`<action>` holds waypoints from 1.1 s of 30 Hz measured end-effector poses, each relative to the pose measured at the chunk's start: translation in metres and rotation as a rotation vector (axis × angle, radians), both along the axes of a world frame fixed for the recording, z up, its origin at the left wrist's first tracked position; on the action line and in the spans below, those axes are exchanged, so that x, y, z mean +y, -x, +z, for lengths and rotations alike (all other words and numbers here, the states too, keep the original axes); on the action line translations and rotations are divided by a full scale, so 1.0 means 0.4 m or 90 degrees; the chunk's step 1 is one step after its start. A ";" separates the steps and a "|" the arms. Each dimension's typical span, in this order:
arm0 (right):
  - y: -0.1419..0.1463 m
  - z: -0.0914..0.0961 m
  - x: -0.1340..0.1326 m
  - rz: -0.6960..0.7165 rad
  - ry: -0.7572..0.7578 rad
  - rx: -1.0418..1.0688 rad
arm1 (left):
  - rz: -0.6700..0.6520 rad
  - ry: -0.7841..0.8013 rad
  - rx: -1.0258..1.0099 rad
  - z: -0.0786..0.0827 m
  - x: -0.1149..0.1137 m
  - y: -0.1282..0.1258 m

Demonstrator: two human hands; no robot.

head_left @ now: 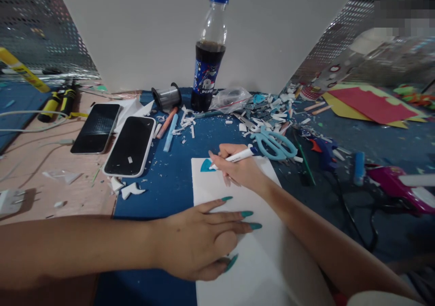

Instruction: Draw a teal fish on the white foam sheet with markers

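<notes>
My right hand grips a white marker with a dark blue end. The marker's tip touches a small blue shape near the top left corner of a white sheet. Lower on the same sheet my left hand lies flat, palm down, its fingers spread and pointing right. Just beyond the right hand are light blue-handled scissors, their blades partly among paper scraps.
A Pepsi bottle stands before a white board. Two phones lie on the left, near a wire spool. Scraps litter the back. On the right are glue guns with cords and coloured sheets.
</notes>
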State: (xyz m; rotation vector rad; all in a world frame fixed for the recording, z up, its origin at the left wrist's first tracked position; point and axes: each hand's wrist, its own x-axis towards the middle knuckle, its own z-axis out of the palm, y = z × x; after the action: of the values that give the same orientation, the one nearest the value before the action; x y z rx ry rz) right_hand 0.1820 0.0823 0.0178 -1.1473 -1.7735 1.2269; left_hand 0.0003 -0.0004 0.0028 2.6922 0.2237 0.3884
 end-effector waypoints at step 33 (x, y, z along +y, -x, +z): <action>0.006 -0.002 0.018 -0.041 -0.002 0.010 | -0.003 0.027 -0.008 -0.001 0.000 0.001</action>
State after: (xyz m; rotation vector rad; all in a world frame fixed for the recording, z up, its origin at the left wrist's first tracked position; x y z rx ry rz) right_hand 0.1795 0.0896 0.0170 -1.1821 -1.7128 1.1914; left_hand -0.0002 -0.0006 0.0025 2.6470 0.2200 0.3951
